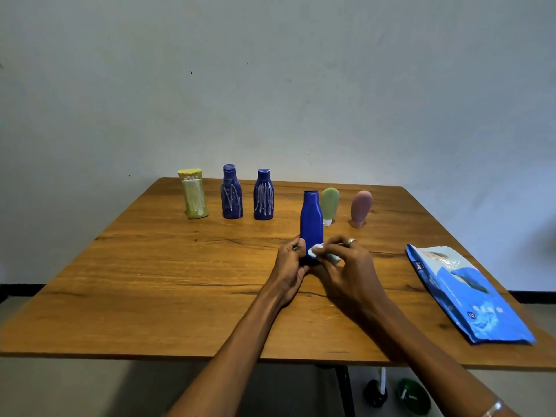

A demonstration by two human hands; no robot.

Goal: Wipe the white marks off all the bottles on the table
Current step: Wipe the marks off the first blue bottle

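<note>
Blue bottle [311, 218] upright mid-table, left hand [290, 267] gripping base, right hand [346, 267] pinching white wipe [323, 253] against lower side. Two scribbled blue bottles [232, 192] and yellow bottle [195, 195] behind left; wipes pack [463, 293] right.

The held blue bottle [311, 219] has its base hidden behind both hands, and print on the wipes pack [464, 291] at the table's [150, 281] right edge is unreadably small.

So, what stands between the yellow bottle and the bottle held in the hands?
Two marked blue bottles stand between the yellow bottle and the held bottle, in the head view.
</note>
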